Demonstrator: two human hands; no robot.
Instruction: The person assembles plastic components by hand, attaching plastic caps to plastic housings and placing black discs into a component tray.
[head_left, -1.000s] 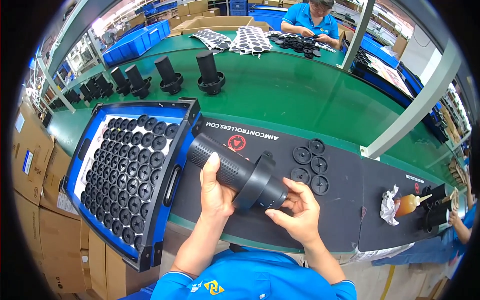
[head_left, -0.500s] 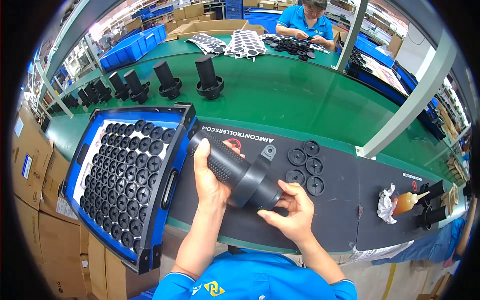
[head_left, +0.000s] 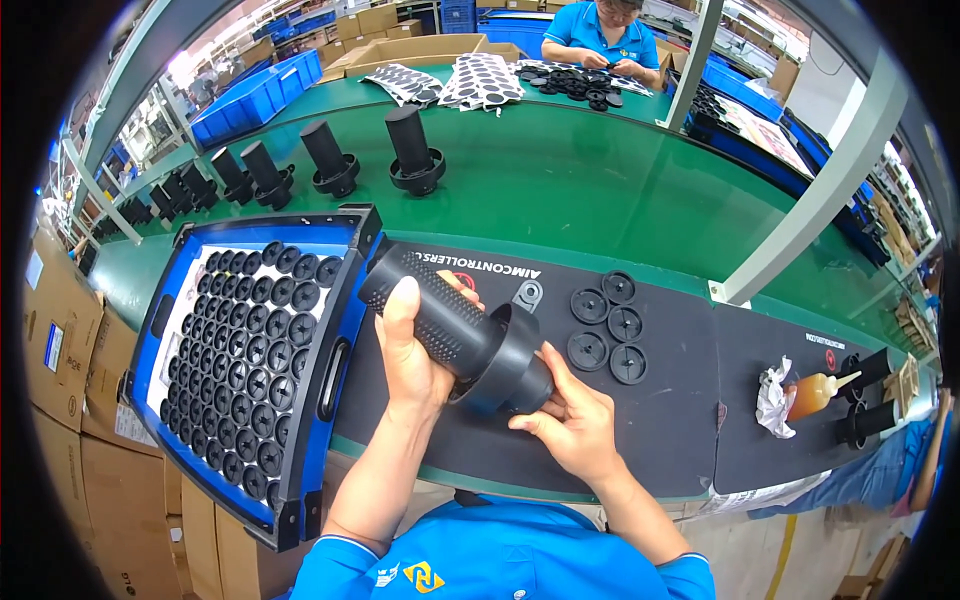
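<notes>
My left hand (head_left: 412, 365) is wrapped around the dotted, textured body of a black cylindrical part (head_left: 440, 318), held tilted above the dark mat. Around its lower right end sits a wide black collar (head_left: 505, 365) with a lug (head_left: 528, 294) sticking out on the far side. Thumb and fingers of my right hand (head_left: 575, 415) grip the smooth end of the part, just below the collar; some of those fingertips are hidden behind it. Right of the part, several round black caps (head_left: 625, 323) lie on the mat.
A blue tray (head_left: 345, 330) full of black caps stands at left. Similar cylinders with collars (head_left: 408, 145) line the green bench (head_left: 560, 200) beyond. Rightward are an amber squeeze bottle (head_left: 812, 397), crumpled paper (head_left: 775, 398) and a white post (head_left: 810, 190). A co-worker (head_left: 605, 45) sits across.
The collar and its lug have turned on view, the lug now pointing farther away and the collar's opening showing more. My right hand has shifted slightly left and up with the part's end.
</notes>
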